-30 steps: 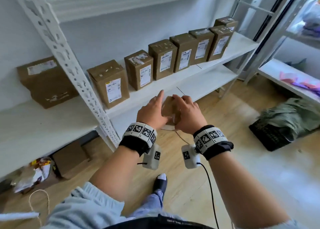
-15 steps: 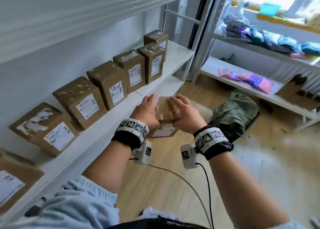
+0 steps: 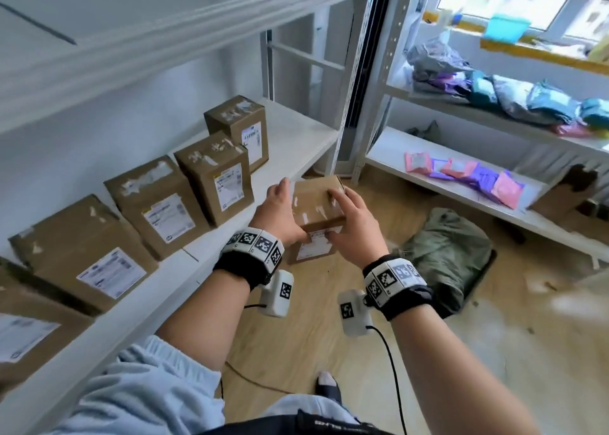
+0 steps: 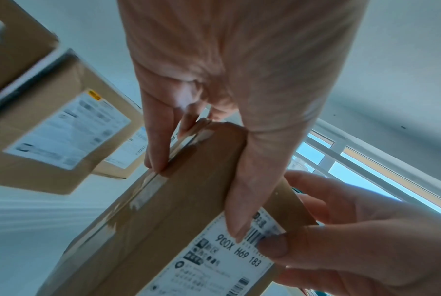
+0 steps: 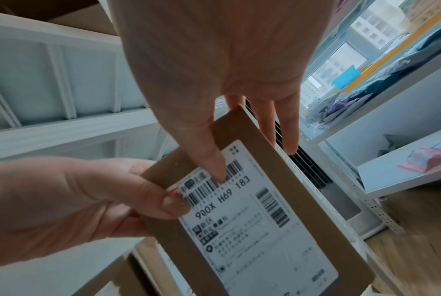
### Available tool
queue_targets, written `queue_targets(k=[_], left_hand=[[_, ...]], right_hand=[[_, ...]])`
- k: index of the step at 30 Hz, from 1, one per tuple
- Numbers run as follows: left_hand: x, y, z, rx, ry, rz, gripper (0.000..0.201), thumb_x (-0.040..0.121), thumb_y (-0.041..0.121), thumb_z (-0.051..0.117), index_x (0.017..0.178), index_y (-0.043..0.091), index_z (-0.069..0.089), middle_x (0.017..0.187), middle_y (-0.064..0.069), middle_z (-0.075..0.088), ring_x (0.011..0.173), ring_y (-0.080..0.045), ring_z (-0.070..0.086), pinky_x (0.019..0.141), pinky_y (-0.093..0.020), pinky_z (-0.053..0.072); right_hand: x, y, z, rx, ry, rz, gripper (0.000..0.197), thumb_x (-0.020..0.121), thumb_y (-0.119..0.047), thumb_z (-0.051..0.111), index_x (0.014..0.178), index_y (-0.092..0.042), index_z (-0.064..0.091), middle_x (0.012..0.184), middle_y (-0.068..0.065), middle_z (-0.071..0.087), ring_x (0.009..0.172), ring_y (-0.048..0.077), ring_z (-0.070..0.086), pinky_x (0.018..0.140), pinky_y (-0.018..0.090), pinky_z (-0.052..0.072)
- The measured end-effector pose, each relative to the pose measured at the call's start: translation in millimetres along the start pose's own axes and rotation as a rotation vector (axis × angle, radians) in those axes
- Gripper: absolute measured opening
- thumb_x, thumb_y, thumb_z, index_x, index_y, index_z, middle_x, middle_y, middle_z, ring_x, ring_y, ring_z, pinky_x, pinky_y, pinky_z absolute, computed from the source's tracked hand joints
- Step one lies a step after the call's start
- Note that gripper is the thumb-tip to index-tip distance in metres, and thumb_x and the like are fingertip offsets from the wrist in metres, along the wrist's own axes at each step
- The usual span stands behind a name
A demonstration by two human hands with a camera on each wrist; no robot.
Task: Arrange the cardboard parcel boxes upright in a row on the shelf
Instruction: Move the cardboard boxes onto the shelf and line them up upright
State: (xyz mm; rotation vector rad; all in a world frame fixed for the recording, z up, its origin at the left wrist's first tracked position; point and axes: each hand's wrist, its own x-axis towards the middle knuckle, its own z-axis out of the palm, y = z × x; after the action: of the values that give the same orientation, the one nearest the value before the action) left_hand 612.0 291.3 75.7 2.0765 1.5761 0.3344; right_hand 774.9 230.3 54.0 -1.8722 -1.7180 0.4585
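Parcel box [image 3: 318, 205] hangs in the air between my two hands, just off the front edge of the shelf [image 3: 290, 151] and a little to the right of the end box of the row [image 3: 239, 128]. My left hand [image 3: 280, 213] clamps its left side, fingers down that face and thumb on the labelled front; my right hand [image 3: 354, 222] grips the other side, thumb pressed on the shipping label [image 5: 252, 216] and fingers straight along the far face. I judge the box's long axis to run roughly up and down, label toward me, so it is close to upright already. The bare stretch of shelf lies ahead and left of my fingers, beyond the end box, and my left hand is the nearer one to it. The box's underside and back are hidden, and my hands cover its top edges. Boxes nearest me in the row are cut off by the frame.
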Motion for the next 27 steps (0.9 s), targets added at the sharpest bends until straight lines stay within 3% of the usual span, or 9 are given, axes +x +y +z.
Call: queue_targets(k=[5, 9, 15, 19, 21, 23, 25, 27], left_hand=[[87.2, 46.6, -12.8, 0.003, 0.127, -0.008, 0.090, 0.056, 0.026, 0.089, 0.125, 0.017, 0.032, 0.126, -0.005, 0.039, 0.097, -0.029, 0.057, 0.073, -0.039, 0.051], [149.6, 58.9, -27.2, 0.022, 0.190, -0.032, 0.093, 0.058, 0.026, 0.090, 0.130, 0.016, 0.031, 0.134, -0.006, 0.036, 0.098, -0.030, 0.057, 0.068, -0.035, 0.044], [258.1, 48.4, -42.5, 0.090, 0.175, -0.061, 0.103, 0.055, 0.021, 0.090, 0.137, 0.016, 0.028, 0.139, -0.010, 0.033, 0.107, -0.036, 0.057, 0.081, -0.043, 0.053], [326.7, 35.6, -49.6, 0.153, 0.191, -0.092, 0.085, 0.060, 0.025, 0.085, 0.127, 0.016, 0.033, 0.129, -0.009, 0.040, 0.103, -0.034, 0.059, 0.080, -0.039, 0.050], [354.8, 25.3, -53.4, 0.235, 0.201, -0.107, 0.079, 0.060, 0.033, 0.081, 0.124, 0.015, 0.037, 0.124, -0.009, 0.047, 0.110, -0.033, 0.053, 0.090, -0.041, 0.045], [380.0, 16.3, -58.8, 0.366, 0.223, -0.124, 0.077, 0.056, 0.042, 0.077, 0.120, 0.017, 0.042, 0.121, -0.008, 0.055, 0.118, -0.032, 0.046, 0.102, -0.046, 0.037], [399.4, 7.8, -62.7, 0.424, 0.232, -0.164, 0.074, 0.055, 0.046, 0.075, 0.117, 0.019, 0.043, 0.120, -0.005, 0.058, 0.119, -0.030, 0.044, 0.102, -0.045, 0.033], [411.4, 0.8, -64.3, 0.439, 0.223, -0.207, 0.078, 0.060, 0.045, 0.079, 0.123, 0.018, 0.042, 0.125, -0.005, 0.056, 0.123, -0.029, 0.044, 0.102, -0.043, 0.033]], right_hand=[[102.8, 31.3, -36.7, 0.042, 0.018, -0.078, 0.081, 0.077, -0.006, 0.072, 0.148, -0.029, 0.040, 0.159, 0.000, 0.030, 0.132, 0.028, 0.048, 0.105, 0.037, 0.045], [172.5, 40.3, -41.5, 0.097, 0.057, -0.126, 0.081, 0.075, -0.004, 0.071, 0.147, -0.029, 0.042, 0.157, 0.001, 0.032, 0.132, 0.028, 0.048, 0.104, 0.041, 0.047], [277.8, 57.1, -24.9, 0.130, 0.048, -0.154, 0.079, 0.077, -0.003, 0.070, 0.148, -0.024, 0.043, 0.157, 0.005, 0.032, 0.135, 0.027, 0.044, 0.106, 0.032, 0.039], [350.2, 64.4, -5.6, 0.110, 0.018, -0.135, 0.080, 0.076, -0.004, 0.070, 0.148, -0.024, 0.042, 0.156, 0.005, 0.033, 0.134, 0.028, 0.045, 0.107, 0.040, 0.044], [382.1, 66.7, 6.1, 0.086, -0.025, -0.131, 0.080, 0.076, -0.007, 0.072, 0.148, -0.024, 0.041, 0.156, 0.006, 0.033, 0.133, 0.029, 0.046, 0.107, 0.042, 0.045], [410.7, 68.2, 15.2, 0.074, -0.077, -0.129, 0.081, 0.078, -0.008, 0.073, 0.150, -0.023, 0.039, 0.157, 0.006, 0.030, 0.134, 0.028, 0.045, 0.109, 0.031, 0.040], [433.8, 70.1, 26.0, 0.062, -0.107, -0.135, 0.081, 0.079, -0.006, 0.072, 0.150, -0.023, 0.038, 0.158, 0.007, 0.029, 0.134, 0.027, 0.045, 0.100, 0.020, 0.033], [453.4, 68.5, 37.2, 0.080, -0.129, -0.141, 0.081, 0.078, -0.004, 0.070, 0.150, -0.023, 0.038, 0.158, 0.007, 0.029, 0.135, 0.026, 0.043, 0.097, 0.016, 0.030]])
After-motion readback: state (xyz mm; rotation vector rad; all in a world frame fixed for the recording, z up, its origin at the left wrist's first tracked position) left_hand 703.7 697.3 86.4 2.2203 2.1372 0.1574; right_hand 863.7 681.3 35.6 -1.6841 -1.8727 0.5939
